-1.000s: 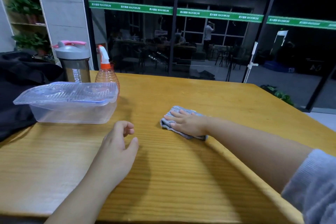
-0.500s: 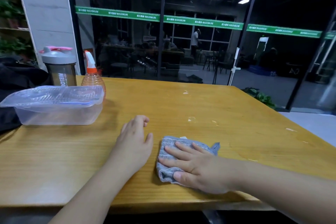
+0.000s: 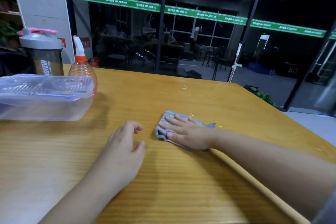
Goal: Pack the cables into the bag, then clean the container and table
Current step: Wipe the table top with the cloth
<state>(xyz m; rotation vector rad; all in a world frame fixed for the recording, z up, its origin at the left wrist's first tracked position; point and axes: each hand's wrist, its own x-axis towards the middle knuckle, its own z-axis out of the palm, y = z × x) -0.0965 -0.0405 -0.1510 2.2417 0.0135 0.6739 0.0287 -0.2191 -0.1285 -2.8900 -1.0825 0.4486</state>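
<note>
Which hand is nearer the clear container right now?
Left. The left hand rests just right of the clear container; the right hand presses the cloth farther right.

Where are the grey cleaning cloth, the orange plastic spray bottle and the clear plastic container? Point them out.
grey cleaning cloth [image 3: 170,114], head view, far edge.
orange plastic spray bottle [image 3: 81,70], head view, ribbed body.
clear plastic container [image 3: 54,108], head view, front wall.

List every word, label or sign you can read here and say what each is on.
"ROTEIN" (first letter hidden): on the shaker bottle; the smaller line beside it is too blurred to read.
"MAXIMUM", repeated: on the green strip across the glass wall; the characters before it are too small.
"AIR": reflected in the glass; the rest is unreadable.
</note>
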